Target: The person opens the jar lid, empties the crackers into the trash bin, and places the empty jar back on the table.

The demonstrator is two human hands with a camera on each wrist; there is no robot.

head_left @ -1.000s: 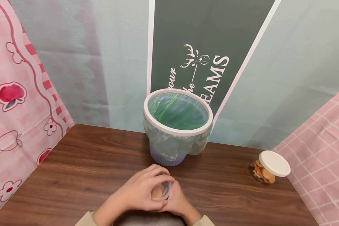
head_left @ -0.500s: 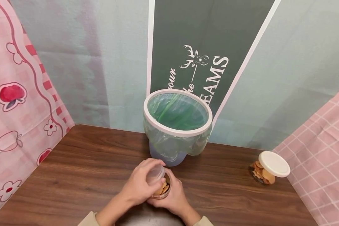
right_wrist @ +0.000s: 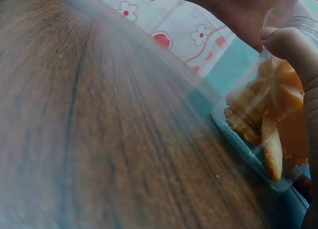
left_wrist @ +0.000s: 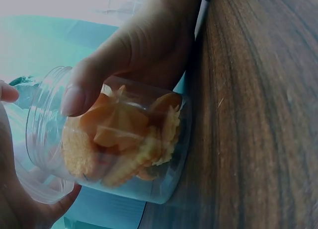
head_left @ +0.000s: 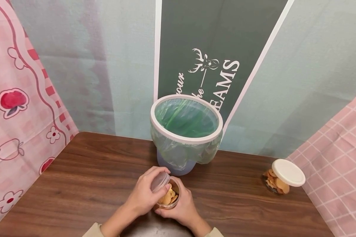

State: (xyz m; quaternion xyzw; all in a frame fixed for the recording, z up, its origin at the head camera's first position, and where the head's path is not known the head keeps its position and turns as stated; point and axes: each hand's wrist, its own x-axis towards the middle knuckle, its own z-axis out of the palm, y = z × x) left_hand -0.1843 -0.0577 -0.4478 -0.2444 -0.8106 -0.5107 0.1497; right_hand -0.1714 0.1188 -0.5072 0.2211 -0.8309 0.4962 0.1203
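Observation:
In the head view my right hand [head_left: 184, 204] grips a clear plastic jar [left_wrist: 166, 182] of cookies [head_left: 167, 197] round its side. The jar's mouth is uncovered, and its threaded rim shows in the left wrist view. My left hand [head_left: 141, 194] pinches a clear plastic lid [head_left: 160, 182] by its edge, tilted up beside the mouth. The jar's base is close to the wooden table; whether it touches, I cannot tell. Star-shaped and long cookies show through the wall. My fingers hide part of both jar and lid.
A bin [head_left: 178, 167] with a white rim and a green liner stands just beyond my hands. At the right is another jar of cookies [head_left: 280, 186] under a white lid [head_left: 288, 172]. Hanging cloths border the wooden table [head_left: 86, 171] at the back and sides.
The lid has come off the jar's mouth and swung left in my left hand, exposing the cookies. My right hand still grips the jar, near the same spot.

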